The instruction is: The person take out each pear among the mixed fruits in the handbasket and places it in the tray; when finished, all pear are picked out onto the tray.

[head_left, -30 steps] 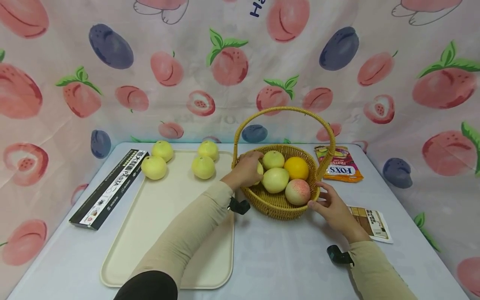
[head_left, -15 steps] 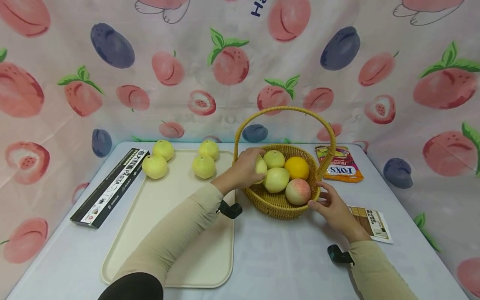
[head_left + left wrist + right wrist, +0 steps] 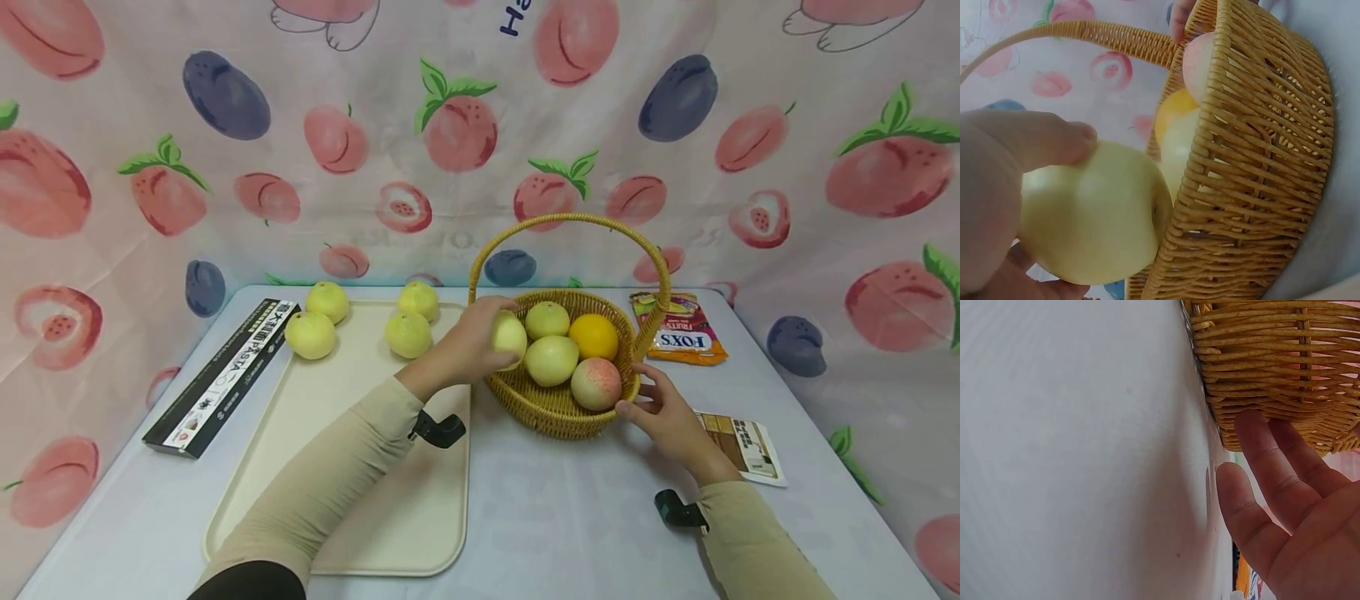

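Observation:
My left hand (image 3: 468,337) grips a pale yellow-green apple (image 3: 510,340) at the left rim of the wicker basket (image 3: 558,423). Up close, in the left wrist view, the thumb lies over the top of this apple (image 3: 1094,215) and fingers show beneath it. Inside the basket are two more pale apples (image 3: 551,361), an orange (image 3: 593,337) and a pinkish peach (image 3: 596,384). My right hand (image 3: 671,425) touches the basket's right side. In the right wrist view its fingers (image 3: 1272,469) are nearly straight, and some rest against the weave.
Left of the basket lies a cream tray (image 3: 360,433) with several pale apples (image 3: 309,335) near its far end. A long black pasta box (image 3: 221,379) lies beyond its left edge. A candy bag (image 3: 678,329) and a brown-and-white packet (image 3: 742,448) lie to the right. The basket handle arches overhead.
My left hand has drawn the apple leftward and up from inside the basket to its left rim. My right hand and the basket have stayed in place.

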`<state>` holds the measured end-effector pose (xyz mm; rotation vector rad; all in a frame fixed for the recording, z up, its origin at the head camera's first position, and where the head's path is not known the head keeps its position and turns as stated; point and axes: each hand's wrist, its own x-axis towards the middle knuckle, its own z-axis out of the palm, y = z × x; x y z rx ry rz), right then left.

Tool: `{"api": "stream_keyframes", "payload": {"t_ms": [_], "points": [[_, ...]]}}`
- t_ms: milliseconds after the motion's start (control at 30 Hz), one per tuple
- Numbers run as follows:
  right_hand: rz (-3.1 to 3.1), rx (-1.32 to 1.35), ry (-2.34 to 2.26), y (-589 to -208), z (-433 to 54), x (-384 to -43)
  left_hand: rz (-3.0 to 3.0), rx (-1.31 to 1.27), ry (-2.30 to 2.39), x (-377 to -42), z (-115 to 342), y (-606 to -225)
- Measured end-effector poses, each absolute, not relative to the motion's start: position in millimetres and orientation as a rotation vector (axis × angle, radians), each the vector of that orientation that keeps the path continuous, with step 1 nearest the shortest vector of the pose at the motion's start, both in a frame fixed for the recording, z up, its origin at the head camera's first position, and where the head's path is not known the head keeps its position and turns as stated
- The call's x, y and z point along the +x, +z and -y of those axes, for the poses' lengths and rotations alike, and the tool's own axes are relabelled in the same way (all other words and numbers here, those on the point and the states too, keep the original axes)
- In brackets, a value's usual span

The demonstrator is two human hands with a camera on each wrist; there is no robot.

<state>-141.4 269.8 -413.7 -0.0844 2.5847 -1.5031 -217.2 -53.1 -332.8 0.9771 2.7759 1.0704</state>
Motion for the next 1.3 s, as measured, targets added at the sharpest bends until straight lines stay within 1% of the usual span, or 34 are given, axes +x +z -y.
{"api": "stream_keyframes", "payload": {"t_ms": [267,833,1300], "points": [[-2.599,-0.102,-1.512,-416.6,-269.7,-140.1,-2.761,1.007,1.048,-213.0,61.1,-331.3],[-2.587,-0.080,-1.510,-420.0,-269.7,-137.7,-2.697,0.979,1.085,-209.0,64.9,-338.7],[-2.612,-0.103,-1.512,-419.0,-269.7,-139.0,-2.639,0.956,1.241,-205.7,68.6,-346.4]]}}
